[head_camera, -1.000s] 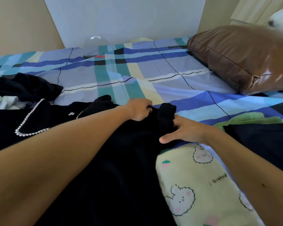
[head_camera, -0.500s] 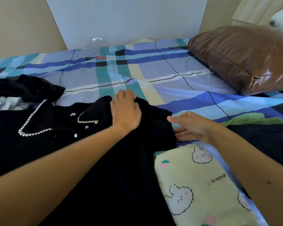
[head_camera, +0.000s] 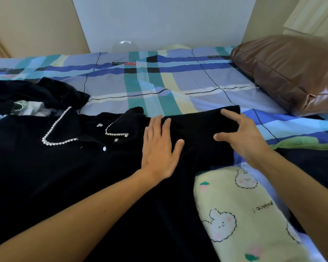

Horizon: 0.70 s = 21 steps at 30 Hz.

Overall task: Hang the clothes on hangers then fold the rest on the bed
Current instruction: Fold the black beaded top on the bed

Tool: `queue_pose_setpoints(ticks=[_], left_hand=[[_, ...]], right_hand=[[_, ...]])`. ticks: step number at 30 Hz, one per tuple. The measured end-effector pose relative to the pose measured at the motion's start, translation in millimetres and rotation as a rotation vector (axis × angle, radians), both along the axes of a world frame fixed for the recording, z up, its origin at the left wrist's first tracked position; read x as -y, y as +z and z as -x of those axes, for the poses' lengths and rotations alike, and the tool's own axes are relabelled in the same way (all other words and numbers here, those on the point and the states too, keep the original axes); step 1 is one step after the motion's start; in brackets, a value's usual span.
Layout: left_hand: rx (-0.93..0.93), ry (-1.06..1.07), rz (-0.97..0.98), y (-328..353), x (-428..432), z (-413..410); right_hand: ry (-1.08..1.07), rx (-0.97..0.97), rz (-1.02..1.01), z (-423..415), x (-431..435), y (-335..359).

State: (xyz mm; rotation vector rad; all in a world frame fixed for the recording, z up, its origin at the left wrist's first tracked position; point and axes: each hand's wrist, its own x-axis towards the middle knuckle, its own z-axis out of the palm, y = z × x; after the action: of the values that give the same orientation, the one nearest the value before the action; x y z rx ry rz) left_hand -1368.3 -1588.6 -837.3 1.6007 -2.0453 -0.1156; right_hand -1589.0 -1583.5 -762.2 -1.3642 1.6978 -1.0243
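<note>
top [head_camera: 64, 176], black, lies flat on bed [head_camera: 178, 82], filling frame from 9 to 6 o'clock; pearl-edged collar [head_camera: 64, 127] at 9 o'clock of left hand; left hand [head_camera: 159, 148] palm down on top's shoulder, fingers straight, gripping nothing; right hand [head_camera: 242, 137] at 3 o'clock of left hand, fingers spread apart and resting on sleeve [head_camera: 197, 125], no pinch; rabbit cloth [head_camera: 244, 214] at 5 o'clock, beside top; pillow [head_camera: 292, 72], brown, at 2 o'clock; dark pile [head_camera: 36, 91] at 10 o'clock
</note>
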Motion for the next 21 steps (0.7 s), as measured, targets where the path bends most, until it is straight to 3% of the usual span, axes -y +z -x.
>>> queue_pose_setpoints(ticks=[4, 6, 12, 15, 17, 19, 21], left_hand=[[0.305, -0.083, -0.347, -10.9, 6.5, 2.8], [0.36, -0.088, -0.454, -5.9, 11.4, 3.2], [0.236, -0.234, -0.495, 35.5, -29.6, -24.9], [0.295, -0.328, -0.581, 53.3, -80.4, -60.2], [0.359, -0.374, -0.662, 60.5, -110.2, -92.5], [0.362, -0.379, -0.707, 67.5, -132.1, -124.8], [0.291, -0.322, -0.681, 73.1, -142.8, -153.0]], right_hand=[[0.049, -0.16, -0.075, -12.1, -8.4, -1.4], [0.068, -0.2, -0.119, -24.6, -6.5, -0.1], [0.211, -0.26, 0.039, -77.9, 1.7, 40.7], [0.453, -0.112, 0.108, -114.8, -4.8, 56.9], [0.498, -0.016, 0.091, -131.6, -6.3, 52.1], [0.488, -0.107, 0.113, -142.0, -9.1, 35.1], [0.585, -0.319, 0.126, -147.1, -15.6, 3.2]])
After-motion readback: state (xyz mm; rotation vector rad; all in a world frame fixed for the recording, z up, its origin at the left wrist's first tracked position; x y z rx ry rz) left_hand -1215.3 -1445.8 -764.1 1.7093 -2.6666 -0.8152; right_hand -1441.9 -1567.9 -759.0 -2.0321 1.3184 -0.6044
